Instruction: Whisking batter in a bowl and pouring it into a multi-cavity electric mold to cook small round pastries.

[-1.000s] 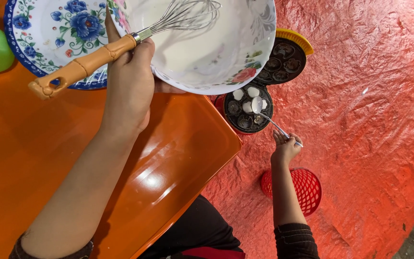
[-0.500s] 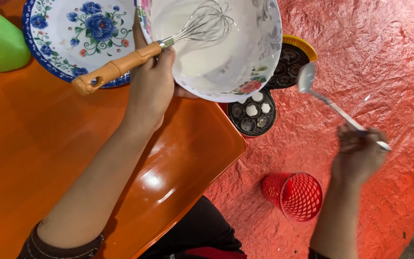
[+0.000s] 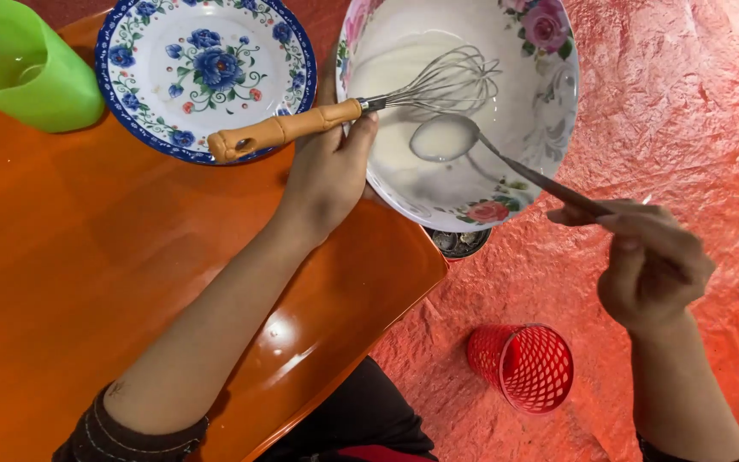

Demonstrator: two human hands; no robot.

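- Left hand point(image 3: 328, 171) gripping the near-left rim of the bowl point(image 3: 549, 128), fingers curled shut on it, with the whisk point(image 3: 344, 111) pinned across the top of the thumb side.
- Right hand point(image 3: 652, 257) pinching the spoon point(image 3: 506, 158) handle between thumb and fingertips, out over the red mat point(image 3: 686, 111) to the right of the bowl.
- Spoon's long axis running from near right, at the hand, up to far left; its round head pointing left into the bowl, full of white batter and hanging just above the pool of batter.
- Whisk lying almost level, left to right: orange handle end out over the blue flowered plate point(image 3: 207, 68), wire head pointing right inside the bowl, just above the spoon's head.
- Bowl sitting at the right edge of the orange table point(image 3: 87, 282), partly hanging over a dark pan point(image 3: 459, 242) on the mat below; only a sliver of that pan showing.
- Green cup point(image 3: 23, 68) at the far left corner of the table; red mesh cup point(image 3: 523, 366) on the mat, near, between the two forearms.
- Against half a second ago: spoon then held out over the mat, right of the bowl, now dipped inside it; pan with white dollops then in plain sight, now nearly all covered by the bowl; left hand's grip unchanged.
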